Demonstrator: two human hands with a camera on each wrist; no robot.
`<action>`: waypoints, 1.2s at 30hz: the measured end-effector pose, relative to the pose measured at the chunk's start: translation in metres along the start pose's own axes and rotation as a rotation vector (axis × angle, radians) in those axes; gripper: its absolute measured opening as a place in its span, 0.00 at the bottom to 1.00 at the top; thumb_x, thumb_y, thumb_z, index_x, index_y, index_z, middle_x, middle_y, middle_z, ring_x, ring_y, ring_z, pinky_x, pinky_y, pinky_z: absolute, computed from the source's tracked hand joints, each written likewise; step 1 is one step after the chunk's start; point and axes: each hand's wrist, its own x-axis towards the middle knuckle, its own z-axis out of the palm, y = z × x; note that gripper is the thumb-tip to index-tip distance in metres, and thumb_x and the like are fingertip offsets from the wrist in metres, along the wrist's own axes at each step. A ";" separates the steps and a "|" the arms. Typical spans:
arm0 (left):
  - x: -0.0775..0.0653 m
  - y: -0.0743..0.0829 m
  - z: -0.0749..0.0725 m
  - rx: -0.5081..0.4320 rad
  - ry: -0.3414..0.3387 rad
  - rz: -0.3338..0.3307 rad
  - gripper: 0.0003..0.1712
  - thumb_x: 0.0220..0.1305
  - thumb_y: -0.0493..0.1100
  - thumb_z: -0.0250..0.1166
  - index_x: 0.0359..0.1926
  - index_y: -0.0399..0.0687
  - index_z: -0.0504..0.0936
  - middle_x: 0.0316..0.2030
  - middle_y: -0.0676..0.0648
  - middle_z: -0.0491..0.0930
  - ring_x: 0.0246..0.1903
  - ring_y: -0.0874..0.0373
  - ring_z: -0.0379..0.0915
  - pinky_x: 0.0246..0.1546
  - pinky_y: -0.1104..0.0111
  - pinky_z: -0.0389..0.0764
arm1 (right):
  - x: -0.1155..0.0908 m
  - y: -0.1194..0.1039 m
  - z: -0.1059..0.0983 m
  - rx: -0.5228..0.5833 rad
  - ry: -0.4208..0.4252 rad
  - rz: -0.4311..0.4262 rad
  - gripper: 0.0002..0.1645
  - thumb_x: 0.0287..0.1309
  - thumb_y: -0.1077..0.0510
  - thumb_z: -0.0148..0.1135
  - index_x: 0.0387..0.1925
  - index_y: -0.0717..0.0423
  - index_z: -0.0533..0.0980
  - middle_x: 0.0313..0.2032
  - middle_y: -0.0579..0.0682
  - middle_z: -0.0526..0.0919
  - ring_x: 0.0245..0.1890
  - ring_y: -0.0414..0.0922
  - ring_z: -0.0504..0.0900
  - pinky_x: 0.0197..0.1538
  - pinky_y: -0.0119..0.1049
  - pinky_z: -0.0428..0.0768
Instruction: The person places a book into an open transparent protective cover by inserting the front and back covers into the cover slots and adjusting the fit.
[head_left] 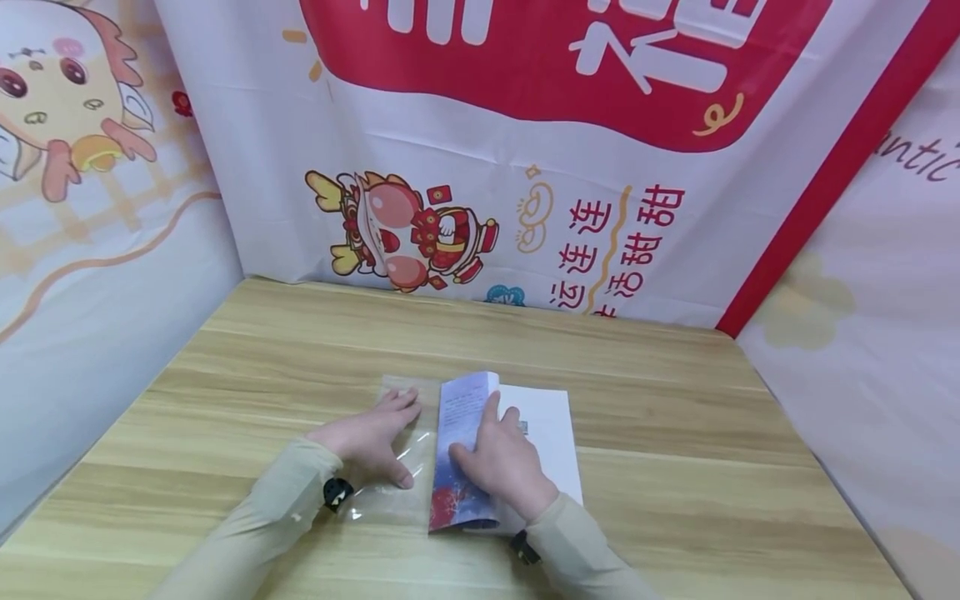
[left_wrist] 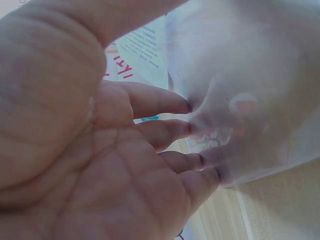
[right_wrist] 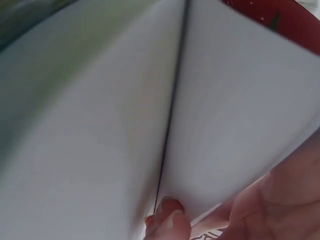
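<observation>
A book with a blue-purple cover, small print and a red patch near its bottom lies on the table, its cover turned up from a white page. My right hand holds the cover, thumb on its printed face and other fingers by the white page. In the right wrist view, its fingertips sit at the crease between white surfaces. A clear plastic sleeve spreads left of the cover. My left hand rests on it with fingers spread; the left wrist view shows fingertips against the plastic.
The wood-grain table extends around the book. A printed cloth hangs behind its far edge, with other cloths at the left and right. Dark wrist cameras sit on both sleeves.
</observation>
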 end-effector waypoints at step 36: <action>0.000 0.001 0.001 0.017 0.016 0.009 0.66 0.37 0.50 0.82 0.72 0.30 0.56 0.75 0.35 0.42 0.73 0.36 0.32 0.70 0.45 0.40 | -0.001 -0.013 0.006 -0.118 0.042 -0.026 0.64 0.51 0.35 0.70 0.72 0.73 0.51 0.48 0.75 0.71 0.19 0.48 0.74 0.17 0.40 0.75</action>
